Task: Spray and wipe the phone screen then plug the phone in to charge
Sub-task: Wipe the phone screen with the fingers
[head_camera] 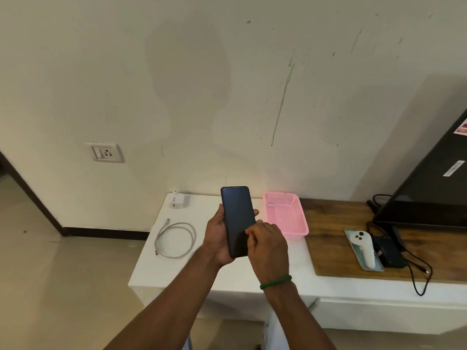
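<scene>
Left hand (219, 238): grips the phone (237, 218) from behind and below. Thumb lies along the phone's left edge, fingers (255, 212) wrap round the back with the tips showing past its right edge. The phone is held up in the air, roughly upright, top tipped a little left, screen dark and facing me.

Right hand (267, 246): at the phone's lower right, with the back of the hand toward me. Fingers (252, 232) are curled and bunched together, tips on the lower part of the screen. I cannot tell whether anything is pinched between them. There is a green band (275, 281) on this wrist.

Surroundings, all taken from the phone:
- White table (177, 269) below and behind it.
- White charger plug (177, 200) lies on the table to its upper left, near the wall.
- Loosely coiled grey-white cable (177, 239) lies on the table to its left, apart from the plug.
- Pink plastic basket (285, 215) sits just to its right, partly behind my right hand.
- Wall socket with switch (106, 152) is well off to its upper left.
- Wooden board (333, 238) is further right, beyond the basket. It carries a pale tray (351, 233) with a white remote (364, 248) on it, a black box (389, 251) with black leads, and the lower corner of a television (424, 198).
</scene>
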